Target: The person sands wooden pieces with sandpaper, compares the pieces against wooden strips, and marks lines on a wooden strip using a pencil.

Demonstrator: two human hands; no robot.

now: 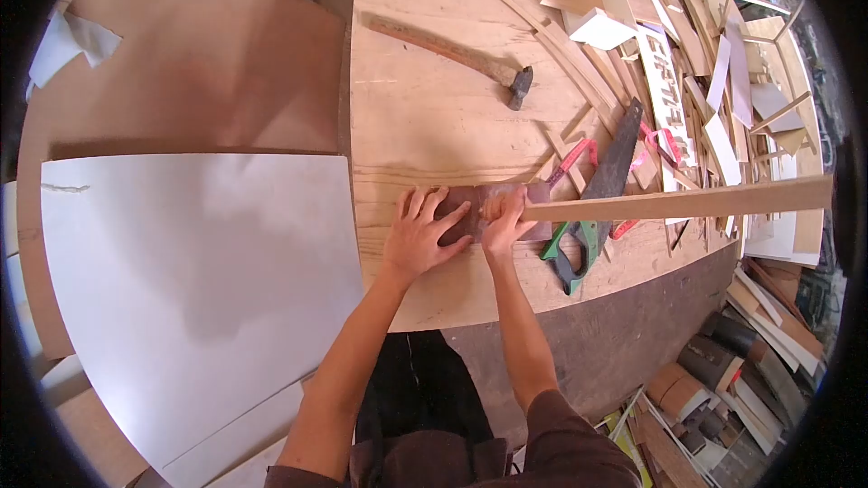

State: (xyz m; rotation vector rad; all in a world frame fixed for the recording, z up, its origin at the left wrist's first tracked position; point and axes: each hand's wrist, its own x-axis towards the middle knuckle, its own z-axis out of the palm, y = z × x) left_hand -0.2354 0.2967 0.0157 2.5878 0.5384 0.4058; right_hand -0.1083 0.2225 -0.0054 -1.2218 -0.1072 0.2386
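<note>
Long pale wooden strip [678, 203], in the head view, stretched over the wooden worktop [434, 126], clenched in my right fingers [516, 206]; my spread left fingers [455, 220] touched a flat reddish-brown sheet [539, 231]. Slack grip risked dropping it onto the green-handled saw [617, 163].

On my feed, a dark reddish-brown rectangular sheet [463, 194] lies flat on the pale wooden tabletop [425, 285] near its front edge, its long side running left to right, partly covered where it is being pressed, with a line crossing it that I can't read as either a crease or a join. I see a long, straight, light-brown wooden strip [674, 202] gripped near its left end over the sheet, extending almost level to the right and looking broader toward its bare, squared-off right end.
</note>
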